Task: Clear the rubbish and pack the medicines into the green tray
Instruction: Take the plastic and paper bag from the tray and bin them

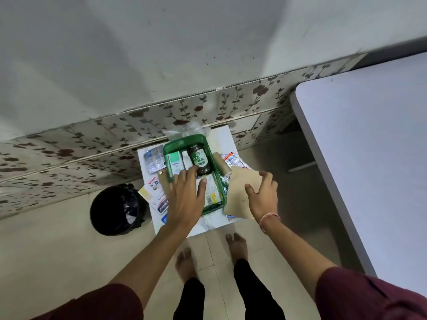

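Note:
The green tray [184, 140] lies on a small white table [221, 135] against the wall. Inside it sit a dark bottle with a green label [199, 161], a white and green box [175, 163] and a printed medicine box [211, 194]. My left hand [184, 197] hovers over the tray's near left part, fingers spread, fingertips close to the bottle. My right hand [262, 195] is open above a beige paper sheet [240, 192] to the right of the tray. Blister packs [153, 159] lie left of the tray, and a foil strip pack [234, 161] lies to its right.
A black bin with a black liner [114, 209] stands on the floor left of the table. A beige roll [221, 166] lies beside the tray's right rim. Printed wrappers [159, 199] lie under my left forearm. A large pale table [369, 146] fills the right side. My bare feet stand below.

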